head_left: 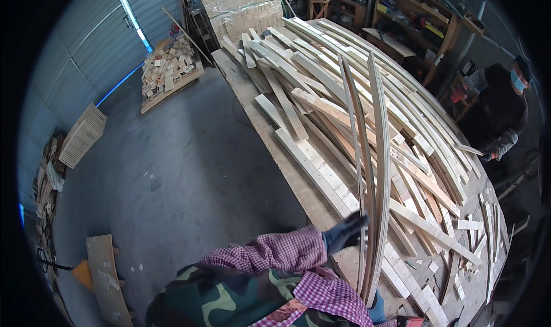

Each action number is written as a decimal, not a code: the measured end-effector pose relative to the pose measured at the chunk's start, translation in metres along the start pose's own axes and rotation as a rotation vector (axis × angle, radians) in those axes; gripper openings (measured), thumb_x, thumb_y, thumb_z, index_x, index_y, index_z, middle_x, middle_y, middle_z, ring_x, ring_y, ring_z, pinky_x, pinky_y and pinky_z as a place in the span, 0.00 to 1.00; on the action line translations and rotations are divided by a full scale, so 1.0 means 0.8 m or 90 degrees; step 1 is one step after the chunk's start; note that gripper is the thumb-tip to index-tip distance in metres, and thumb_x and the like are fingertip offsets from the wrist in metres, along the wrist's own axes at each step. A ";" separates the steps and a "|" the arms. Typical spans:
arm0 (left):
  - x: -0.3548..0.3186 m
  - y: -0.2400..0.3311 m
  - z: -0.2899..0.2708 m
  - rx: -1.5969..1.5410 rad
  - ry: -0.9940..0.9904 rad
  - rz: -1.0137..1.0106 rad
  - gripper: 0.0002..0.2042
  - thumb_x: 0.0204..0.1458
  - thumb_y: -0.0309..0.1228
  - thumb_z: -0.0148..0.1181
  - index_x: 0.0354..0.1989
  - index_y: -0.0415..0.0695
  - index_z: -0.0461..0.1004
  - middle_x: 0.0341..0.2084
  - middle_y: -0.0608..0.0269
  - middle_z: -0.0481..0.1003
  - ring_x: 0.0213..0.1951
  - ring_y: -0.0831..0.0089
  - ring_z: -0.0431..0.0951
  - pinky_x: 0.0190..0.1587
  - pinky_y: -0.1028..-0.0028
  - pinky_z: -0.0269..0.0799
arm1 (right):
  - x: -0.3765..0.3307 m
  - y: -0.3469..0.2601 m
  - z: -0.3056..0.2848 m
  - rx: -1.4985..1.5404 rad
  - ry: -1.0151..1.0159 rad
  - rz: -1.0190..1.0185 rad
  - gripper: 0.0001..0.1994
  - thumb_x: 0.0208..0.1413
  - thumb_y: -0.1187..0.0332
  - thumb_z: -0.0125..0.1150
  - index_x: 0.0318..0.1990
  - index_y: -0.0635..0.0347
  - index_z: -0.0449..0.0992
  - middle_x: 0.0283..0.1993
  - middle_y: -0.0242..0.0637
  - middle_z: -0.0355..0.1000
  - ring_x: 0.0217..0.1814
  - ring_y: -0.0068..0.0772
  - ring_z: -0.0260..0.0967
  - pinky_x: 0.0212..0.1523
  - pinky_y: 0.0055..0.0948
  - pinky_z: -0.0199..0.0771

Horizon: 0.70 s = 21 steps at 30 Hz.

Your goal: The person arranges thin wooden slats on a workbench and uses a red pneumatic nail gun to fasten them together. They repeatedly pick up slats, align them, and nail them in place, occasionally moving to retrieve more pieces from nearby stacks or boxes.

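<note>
Long, thin wooden strips (pixel 380 149) stand up close together in front of me, their lower ends near my body. My left hand (pixel 346 233), in a dark glove, comes in from the left and is closed at the edge of these strips. Only a bit of my right hand (pixel 376 310), in a blue glove, shows beside their lower ends; its fingers are hidden. Behind the raised strips, a large heap of pale wooden boards (pixel 324 175) covers much of the worktable (pixel 287 169), lying at many angles.
Short offcuts (pixel 469 225) lie at the table's right end. A co-worker (pixel 496 109) stands across the table at the right, holding a piece of wood. Further off are cluttered shelves (pixel 422 17), a wrapped wood stack (pixel 241 8) and a pallet of scraps (pixel 170 69).
</note>
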<state>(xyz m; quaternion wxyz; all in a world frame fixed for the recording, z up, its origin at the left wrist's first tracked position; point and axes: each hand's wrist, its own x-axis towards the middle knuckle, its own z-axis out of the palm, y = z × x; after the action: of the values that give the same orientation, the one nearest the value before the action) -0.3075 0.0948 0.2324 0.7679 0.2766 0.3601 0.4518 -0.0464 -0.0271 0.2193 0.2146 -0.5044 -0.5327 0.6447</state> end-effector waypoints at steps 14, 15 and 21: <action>0.070 0.127 -0.094 -0.072 0.096 0.118 0.43 0.50 0.65 0.47 0.65 0.43 0.50 0.55 0.53 0.65 0.54 0.62 0.70 0.55 0.64 0.70 | -0.031 0.047 0.040 -0.238 0.135 0.001 0.44 0.39 0.63 0.72 0.64 0.65 0.55 0.55 0.54 0.66 0.57 0.45 0.63 0.55 0.37 0.65; 0.080 0.124 -0.093 -0.085 0.059 0.118 0.41 0.51 0.63 0.48 0.64 0.42 0.54 0.52 0.52 0.67 0.52 0.62 0.72 0.53 0.66 0.72 | -0.024 0.017 0.051 -0.212 0.155 -0.014 0.45 0.40 0.63 0.71 0.66 0.64 0.52 0.59 0.55 0.62 0.62 0.45 0.59 0.60 0.35 0.61; 0.079 0.144 -0.075 -0.108 -0.035 0.131 0.38 0.52 0.56 0.54 0.61 0.36 0.56 0.51 0.50 0.67 0.50 0.58 0.73 0.52 0.59 0.74 | -0.025 0.024 0.043 -0.218 0.092 0.118 0.46 0.42 0.64 0.70 0.68 0.64 0.49 0.64 0.55 0.57 0.68 0.45 0.54 0.65 0.33 0.56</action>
<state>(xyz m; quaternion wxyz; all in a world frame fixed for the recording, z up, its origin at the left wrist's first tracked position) -0.3914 0.2081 0.2648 0.7478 0.2583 0.2690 0.5493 -0.0639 -0.0661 0.2077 0.1029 -0.6253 -0.5692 0.5239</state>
